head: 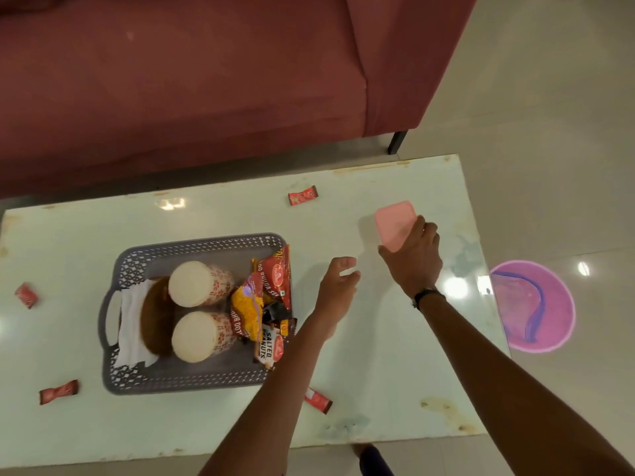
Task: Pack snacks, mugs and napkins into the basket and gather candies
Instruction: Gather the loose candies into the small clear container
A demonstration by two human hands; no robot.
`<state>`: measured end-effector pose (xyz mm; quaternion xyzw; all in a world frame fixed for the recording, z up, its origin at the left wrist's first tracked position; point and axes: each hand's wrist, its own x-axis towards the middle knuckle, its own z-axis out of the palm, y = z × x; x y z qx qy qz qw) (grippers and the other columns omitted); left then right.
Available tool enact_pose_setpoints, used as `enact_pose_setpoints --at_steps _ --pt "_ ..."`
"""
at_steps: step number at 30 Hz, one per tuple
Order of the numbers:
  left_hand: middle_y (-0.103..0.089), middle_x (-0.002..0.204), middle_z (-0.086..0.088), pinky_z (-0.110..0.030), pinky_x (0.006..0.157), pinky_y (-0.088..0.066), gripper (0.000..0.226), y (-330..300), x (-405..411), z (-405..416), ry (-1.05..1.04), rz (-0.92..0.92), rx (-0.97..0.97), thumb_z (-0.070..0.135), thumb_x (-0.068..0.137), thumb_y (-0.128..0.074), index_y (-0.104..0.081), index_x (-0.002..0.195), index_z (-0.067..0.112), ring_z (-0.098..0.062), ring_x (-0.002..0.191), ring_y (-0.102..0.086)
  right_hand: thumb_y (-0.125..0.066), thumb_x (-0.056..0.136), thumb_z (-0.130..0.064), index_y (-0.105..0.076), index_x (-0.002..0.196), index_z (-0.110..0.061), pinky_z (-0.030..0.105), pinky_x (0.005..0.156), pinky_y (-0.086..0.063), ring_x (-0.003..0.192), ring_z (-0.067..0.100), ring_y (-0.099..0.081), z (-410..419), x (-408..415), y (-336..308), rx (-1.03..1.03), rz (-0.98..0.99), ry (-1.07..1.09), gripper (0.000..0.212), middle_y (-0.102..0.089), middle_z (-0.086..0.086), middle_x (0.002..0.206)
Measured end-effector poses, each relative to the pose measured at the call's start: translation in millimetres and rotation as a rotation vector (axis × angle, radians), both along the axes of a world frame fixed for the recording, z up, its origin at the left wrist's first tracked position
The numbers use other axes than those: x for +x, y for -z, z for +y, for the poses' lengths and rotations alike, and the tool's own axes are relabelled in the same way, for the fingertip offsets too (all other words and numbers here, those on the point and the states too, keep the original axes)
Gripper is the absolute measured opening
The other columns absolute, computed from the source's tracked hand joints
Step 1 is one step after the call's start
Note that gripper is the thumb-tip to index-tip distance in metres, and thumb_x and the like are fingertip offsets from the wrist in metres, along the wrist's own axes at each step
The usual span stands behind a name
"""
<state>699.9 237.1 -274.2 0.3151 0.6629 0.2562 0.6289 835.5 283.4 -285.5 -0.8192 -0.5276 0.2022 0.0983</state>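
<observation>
Left hand (338, 280) hovers over the table (378, 355) with fingers loosely spread, holding nothing; left of it sits the basket (192, 381) packed with mugs (197, 285), napkins (132, 324) and snacks (264, 297). Right of it, the right hand (414, 259) grips a pink box (395, 223). Candies (302, 198) lie scattered around.

Two bare forearms, no sleeves showing, dark wristwatch (424, 296) on the right wrist

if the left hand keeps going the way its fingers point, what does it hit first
Probably the pink box gripped by the right hand. The left hand points up-right, only bare table between; height is unclear.
</observation>
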Motion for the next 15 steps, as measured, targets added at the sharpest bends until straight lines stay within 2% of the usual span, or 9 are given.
enact_pose_setpoints --at_steps 4,9,12,15 --pt "-0.052 0.131 -0.001 -0.032 0.096 -0.047 0.033 4 5 -5 -0.037 -0.079 -0.078 0.023 0.093 -0.053 -0.048 0.125 0.017 -0.013 0.112 -0.055 -0.077 0.065 -0.036 -0.037 0.124 -0.006 0.032 0.064 -0.041 0.108 0.030 -0.047 -25 -5 -10 0.003 0.118 0.047 0.078 -0.044 0.013 0.118" --pt "-0.053 0.135 -0.002 -0.037 0.101 -0.044 0.061 1 12 -1 -0.161 -0.327 -0.135 0.053 0.084 -0.055 -0.044 0.134 0.020 -0.021 0.125 -0.050 -0.084 0.059 -0.042 -0.039 0.127 -0.011 0.030 0.075 -0.040 0.114 0.024 -0.042 -43 -12 -39 -0.029 0.361 0.125 0.088 -0.040 0.008 0.122" --pt "-0.058 0.129 -0.008 -0.036 0.088 -0.053 0.070 -6 15 2 -0.199 -0.481 -0.133 0.064 0.080 -0.050 -0.048 0.134 0.020 -0.023 0.118 -0.056 -0.082 0.058 -0.046 -0.041 0.128 -0.017 0.033 0.085 -0.049 0.112 0.021 -0.046 -47 -14 -54 -0.143 0.535 0.136 0.087 -0.039 0.002 0.119" --pt "-0.062 0.123 -0.013 -0.033 0.074 -0.057 0.080 -9 15 0 -0.238 -0.629 -0.137 0.069 0.069 -0.056 -0.053 0.129 0.018 -0.022 0.106 -0.064 -0.082 0.056 -0.044 -0.044 0.126 -0.019 0.032 0.083 -0.052 0.105 0.019 -0.052 -49 -15 -67 -0.214 0.643 0.164 0.083 -0.040 -0.003 0.112"
